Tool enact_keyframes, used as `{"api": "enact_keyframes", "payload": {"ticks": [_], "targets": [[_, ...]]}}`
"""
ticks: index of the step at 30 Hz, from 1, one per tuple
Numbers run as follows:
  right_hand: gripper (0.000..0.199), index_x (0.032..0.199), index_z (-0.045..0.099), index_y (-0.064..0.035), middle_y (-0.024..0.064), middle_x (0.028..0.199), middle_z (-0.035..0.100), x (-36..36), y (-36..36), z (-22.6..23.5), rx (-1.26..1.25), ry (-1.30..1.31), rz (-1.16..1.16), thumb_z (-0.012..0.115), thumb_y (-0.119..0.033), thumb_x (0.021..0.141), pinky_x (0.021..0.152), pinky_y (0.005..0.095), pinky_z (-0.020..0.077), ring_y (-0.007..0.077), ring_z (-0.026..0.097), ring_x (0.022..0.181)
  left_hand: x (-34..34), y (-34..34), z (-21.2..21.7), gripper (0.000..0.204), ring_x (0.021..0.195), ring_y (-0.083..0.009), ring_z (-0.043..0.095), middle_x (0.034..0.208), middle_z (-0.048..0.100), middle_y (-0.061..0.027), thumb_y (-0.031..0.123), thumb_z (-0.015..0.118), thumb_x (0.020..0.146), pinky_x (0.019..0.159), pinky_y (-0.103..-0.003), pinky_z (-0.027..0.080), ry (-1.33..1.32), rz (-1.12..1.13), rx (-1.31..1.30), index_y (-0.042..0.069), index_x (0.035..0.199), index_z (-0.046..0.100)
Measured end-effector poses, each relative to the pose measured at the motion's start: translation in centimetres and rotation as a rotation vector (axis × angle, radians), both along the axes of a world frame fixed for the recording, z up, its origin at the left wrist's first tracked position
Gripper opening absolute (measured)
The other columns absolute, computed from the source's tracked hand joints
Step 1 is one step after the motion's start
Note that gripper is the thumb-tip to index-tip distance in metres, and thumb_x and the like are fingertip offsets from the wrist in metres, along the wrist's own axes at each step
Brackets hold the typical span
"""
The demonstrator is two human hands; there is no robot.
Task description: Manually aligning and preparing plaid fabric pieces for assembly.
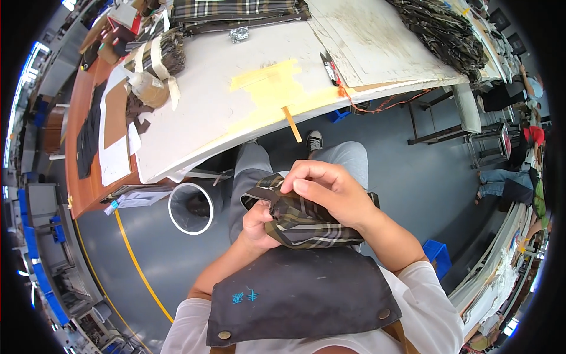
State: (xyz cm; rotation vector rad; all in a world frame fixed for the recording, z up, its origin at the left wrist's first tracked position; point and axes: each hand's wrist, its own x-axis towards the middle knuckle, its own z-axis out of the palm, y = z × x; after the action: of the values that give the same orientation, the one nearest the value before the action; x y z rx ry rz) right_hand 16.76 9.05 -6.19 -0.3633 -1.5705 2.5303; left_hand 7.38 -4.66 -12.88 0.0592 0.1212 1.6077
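Over my lap I hold a dark plaid cloth piece point(309, 224), brown and green with pale lines, gathered into a loose bundle. My left hand point(257, 229) is closed on its left side, the thumb on top near a folded edge. My right hand point(331, 190) arches over the upper part of the cloth. Its thumb and forefinger come together at the cloth's upper edge; whether something small sits between them is too fine to see. Below the cloth lies the dark apron point(306, 295) that I wear.
Ahead stands a white worktable point(206, 100) with yellow tape point(268, 82). On it lie thread snips point(330, 69), a plastic bottle point(148, 88), a plaid stack point(236, 15) and a bunched plaid pile point(439, 35). A white-rimmed bin point(171, 207) and a blue crate point(436, 258) stand on the floor.
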Motion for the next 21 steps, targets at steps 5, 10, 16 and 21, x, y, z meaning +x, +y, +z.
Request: {"api": "enact_keyframes", "payload": {"ticks": [5, 10, 16, 21], "targets": [[0.011, 0.093, 0.061, -0.0042, -0.0060, 0.076, 0.041, 0.1, 0.1, -0.3, 0.151, 0.067, -0.020, 0.063, -0.007, 0.082, 0.064, 0.0195, 0.0368, 0.0032, 0.040, 0.067, 0.1, 1.0, 1.0, 0.056, 0.111, -0.0257, 0.050, 0.117, 0.047, -0.0123, 0.024, 0.057, 0.074, 0.094, -0.041, 0.043, 0.014, 0.033, 0.112, -0.001, 0.121, 0.039], [0.013, 0.092, 0.058, -0.0015, -0.0019, 0.080, 0.040, 0.0, 0.2, 0.7, 0.056, 0.069, -0.008, 0.061, 0.000, 0.079, 0.067, 0.0189, 0.0350, 0.0053, 0.042, 0.075, 0.1, 0.8, 0.7, 0.055, 0.107, -0.0252, 0.052, 0.112, 0.051, -0.0120, 0.024, 0.057, 0.074, 0.093, -0.040, 0.043, -0.023, 0.061, 0.085, -0.002, 0.120, 0.040], [0.012, 0.091, 0.053, -0.0020, -0.0018, 0.078, 0.042, -0.8, -0.4, 0.5, 0.173, 0.052, -0.008, 0.060, -0.002, 0.081, 0.063, 0.0194, 0.0393, 0.0062, 0.050, 0.066, 0.0, 1.1, 2.0, 0.016, 0.094, -0.0223, 0.057, 0.094, 0.058, -0.0074, 0.020, 0.055, 0.073, 0.088, -0.039, 0.045, 0.006, 0.144, -0.106, 0.005, 0.080, 0.053], [0.020, 0.095, 0.053, -0.0030, -0.0021, 0.082, 0.044, -0.7, -0.1, 0.4, 0.033, 0.113, 0.024, 0.063, -0.002, 0.078, 0.069, 0.0194, 0.0378, 0.0048, 0.045, 0.074, 0.1, 1.1, 1.6, 0.033, 0.090, -0.0213, 0.057, 0.090, 0.058, -0.0071, 0.021, 0.055, 0.072, 0.083, -0.036, 0.047, -0.028, 0.150, -0.056, -0.002, 0.096, 0.051]]}}
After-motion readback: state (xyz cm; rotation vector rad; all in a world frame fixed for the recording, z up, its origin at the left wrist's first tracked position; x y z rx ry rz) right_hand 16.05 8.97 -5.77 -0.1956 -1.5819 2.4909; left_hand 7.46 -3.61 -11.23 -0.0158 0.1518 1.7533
